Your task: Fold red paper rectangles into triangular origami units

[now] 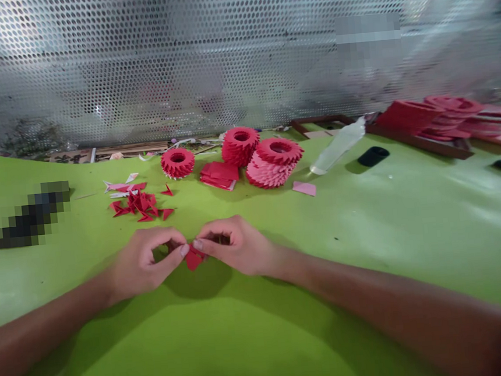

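Between both hands, over the green table [168, 347], is a small red folded paper [194, 258]. My left hand [151, 260] pinches its upper left edge between thumb and forefinger. On the other side, my right hand [238, 246] grips the upper right edge the same way, its fingertips nearly touching the left ones. Beyond the left hand lies a loose pile of folded red paper pieces [140, 203]. A stack of flat red papers [219, 174] rests farther back, beyond the fingertips.
Behind stand a small red paper ring [178, 162], a taller red one [240, 146] and a red-and-pink one [273, 164]. To their right are a pink paper [304, 188], a clear bottle [337, 148], a black cylinder [373, 155] and a brown tray [430, 142] of red and pink pieces.
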Tool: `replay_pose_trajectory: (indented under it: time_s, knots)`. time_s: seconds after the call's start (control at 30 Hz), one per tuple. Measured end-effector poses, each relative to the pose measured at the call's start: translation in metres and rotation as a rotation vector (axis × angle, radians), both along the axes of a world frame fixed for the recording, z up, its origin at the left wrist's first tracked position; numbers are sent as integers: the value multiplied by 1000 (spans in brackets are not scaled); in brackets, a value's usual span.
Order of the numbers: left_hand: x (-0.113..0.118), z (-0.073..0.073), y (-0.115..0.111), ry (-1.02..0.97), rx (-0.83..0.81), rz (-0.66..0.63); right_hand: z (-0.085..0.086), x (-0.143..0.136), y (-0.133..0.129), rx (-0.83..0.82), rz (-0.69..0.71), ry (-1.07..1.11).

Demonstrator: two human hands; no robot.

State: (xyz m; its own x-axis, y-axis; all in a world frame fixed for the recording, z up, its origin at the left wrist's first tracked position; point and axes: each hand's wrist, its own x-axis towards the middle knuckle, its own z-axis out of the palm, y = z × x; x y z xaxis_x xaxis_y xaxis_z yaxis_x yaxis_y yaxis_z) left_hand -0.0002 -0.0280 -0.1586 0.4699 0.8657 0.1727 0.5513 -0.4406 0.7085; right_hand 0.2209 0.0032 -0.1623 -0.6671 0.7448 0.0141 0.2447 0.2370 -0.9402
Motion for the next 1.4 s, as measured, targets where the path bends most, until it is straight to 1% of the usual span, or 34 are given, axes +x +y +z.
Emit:
replay_pose_trajectory:
  time_s: [0.1, 0.13, 0.2, 0.3, 0.37, 0.47, 0.53, 0.67, 0.83, 0.93, 1.0, 1.07, 1.2, 1.4]
  knots:
    - [1, 2, 1, -42, 25, 32, 0, 0, 1, -51, -22, -24]
    - [1, 2, 2, -50, 29, 43, -1, 0, 1, -43, -30, -23]
    - [1, 2, 2, -40, 16, 70, -2, -1, 1, 26, -59, -14]
    - [-1, -1, 1, 11, -53, 133, -4, 0, 0, 218, -143, 21]
    - [-2, -4, 1, 11, -119, 155, -6, 1, 0, 399, -177, 30]
    - [-2, -4, 3, -25, -154, 116, -9, 2, 1, 741, -127, 5]
    - [-1, -2, 6, -38, -131, 85, -11, 2, 1, 900, -72, -12]
    - [-1, 1, 10, -89, -161, 71, -12, 4, 3, 1008, -30, 3]
    - [-5, -3, 10, -174, -241, 74, -13, 6, 5, 1082, -8, -32]
    - [-7, -4, 12, -315, -345, 33, -13, 8, 6, 1047, 13, -32]
    - [-8, -2, 14, -403, -424, -12, -12, 9, 6, 953, 25, -34]
    - [-9, -1, 15, -453, -477, -31, -10, 9, 7, 818, 40, -27]
    - [-12, 1, 16, -501, -506, -9, -8, 8, 6, 583, 65, 30]
    - [-13, -1, 17, -526, -520, 7, -8, 5, 0, 279, 13, 78]
